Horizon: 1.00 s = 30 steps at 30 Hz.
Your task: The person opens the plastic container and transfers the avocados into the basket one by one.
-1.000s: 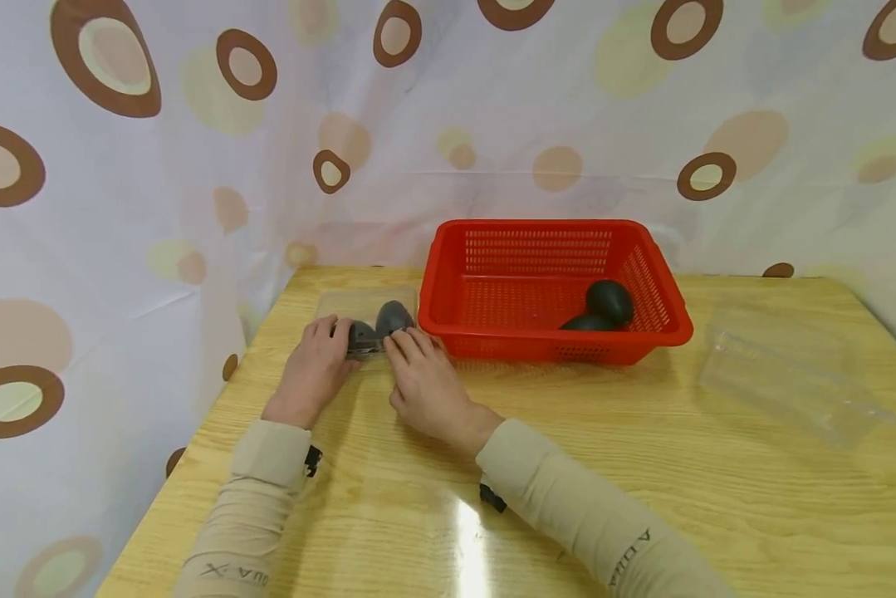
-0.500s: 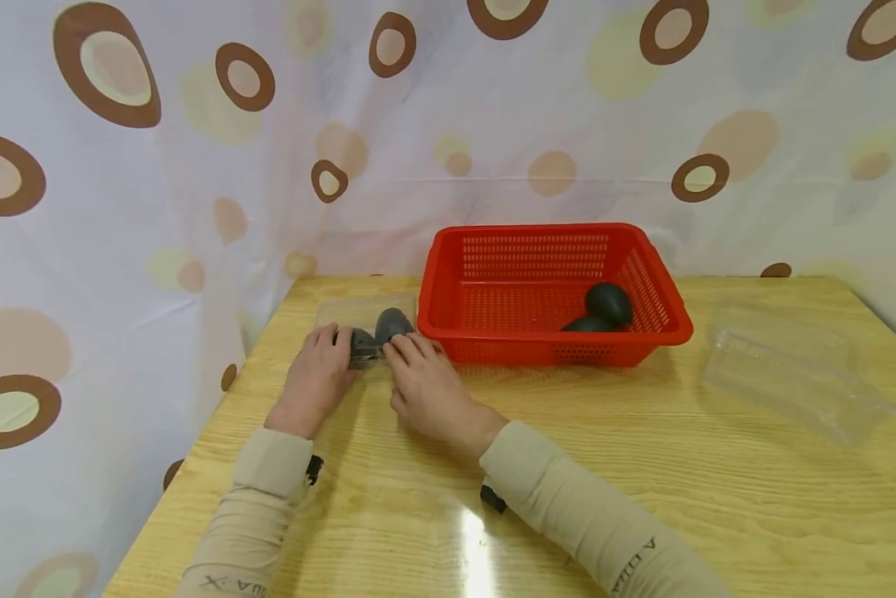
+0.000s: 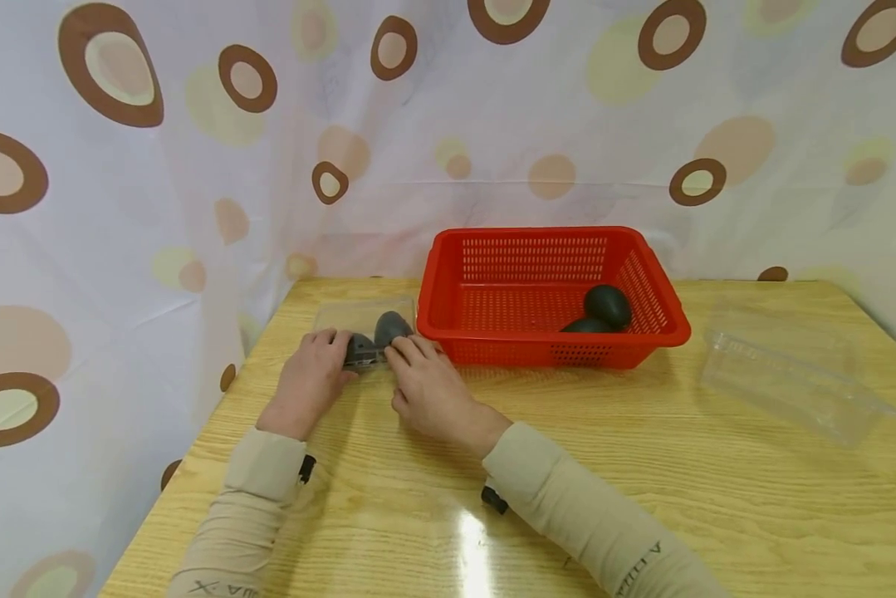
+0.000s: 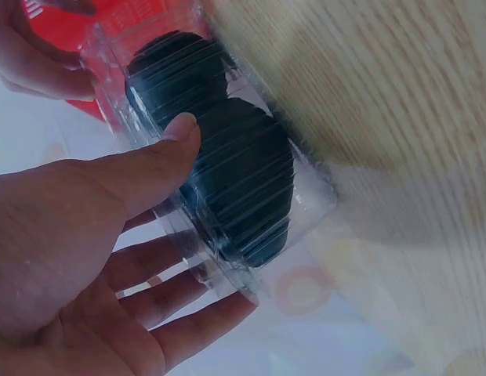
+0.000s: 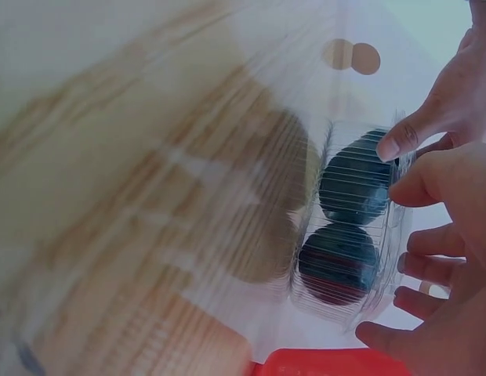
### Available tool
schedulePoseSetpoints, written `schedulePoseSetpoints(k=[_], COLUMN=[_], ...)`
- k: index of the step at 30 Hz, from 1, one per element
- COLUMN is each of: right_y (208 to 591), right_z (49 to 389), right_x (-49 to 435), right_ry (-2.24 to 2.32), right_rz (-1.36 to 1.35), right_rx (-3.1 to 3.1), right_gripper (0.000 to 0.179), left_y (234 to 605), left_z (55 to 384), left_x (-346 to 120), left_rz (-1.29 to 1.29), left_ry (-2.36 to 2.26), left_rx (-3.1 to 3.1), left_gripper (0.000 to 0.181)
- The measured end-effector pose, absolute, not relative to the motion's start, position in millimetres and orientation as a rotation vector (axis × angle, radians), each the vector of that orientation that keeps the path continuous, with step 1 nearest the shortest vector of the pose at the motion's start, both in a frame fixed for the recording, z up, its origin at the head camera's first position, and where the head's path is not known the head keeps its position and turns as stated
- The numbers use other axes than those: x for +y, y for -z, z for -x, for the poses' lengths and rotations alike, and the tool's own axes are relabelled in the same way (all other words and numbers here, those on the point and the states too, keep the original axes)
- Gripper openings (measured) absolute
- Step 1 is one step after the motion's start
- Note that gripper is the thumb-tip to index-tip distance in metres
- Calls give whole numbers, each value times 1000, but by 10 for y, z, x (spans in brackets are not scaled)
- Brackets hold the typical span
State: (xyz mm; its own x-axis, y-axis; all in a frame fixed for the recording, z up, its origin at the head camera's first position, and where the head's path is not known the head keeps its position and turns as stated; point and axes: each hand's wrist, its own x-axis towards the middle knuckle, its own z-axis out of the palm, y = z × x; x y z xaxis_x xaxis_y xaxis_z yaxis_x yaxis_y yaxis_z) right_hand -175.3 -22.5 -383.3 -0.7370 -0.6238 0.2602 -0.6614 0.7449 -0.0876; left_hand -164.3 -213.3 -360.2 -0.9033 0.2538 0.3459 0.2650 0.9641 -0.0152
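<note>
My left hand (image 3: 309,378) grips the left end of a clear plastic clamshell box (image 4: 310,192), its thumb on the near ribbed wall and fingers around the edge. My right hand (image 3: 433,390) holds the right end the same way, as the right wrist view shows. Two dark green, egg-shaped fruits like avocados sit side by side inside: the left fruit (image 3: 359,350) is partly behind my left fingers, the right fruit (image 3: 391,326) partly behind my right ones. Clear plastic (image 3: 361,314) extends behind them; whether the lid is fastened, I cannot tell.
A red perforated basket (image 3: 552,337) stands just right of the box, with two more dark fruits (image 3: 608,307) in its right end. Another clear plastic box (image 3: 784,374) lies open farther right on the wooden table (image 3: 604,465). A patterned curtain (image 3: 492,100) hangs behind.
My left hand has shifted slightly left along the box, showing a bit more of the left fruit. My right hand stays almost in place. The head view has tilted slightly.
</note>
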Motion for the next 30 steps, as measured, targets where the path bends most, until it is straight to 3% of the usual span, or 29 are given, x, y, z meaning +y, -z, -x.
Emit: schedulePoseSetpoints(k=[17,30], right_y=[3807,3794], right_z=[1642,1566], right_x=[-89,32], right_ry=[-385,-364], right_rz=[-1100,-1182], right_rx=[-2683,-2586], right_gripper=[47,39], left_y=[3493,3437], left_z=[1487,1276], left_x=[-2168,-2143], left_rz=[494,589], left_ry=[-57,-135], left_rx=[-2770,-2789], left_gripper=[57,50])
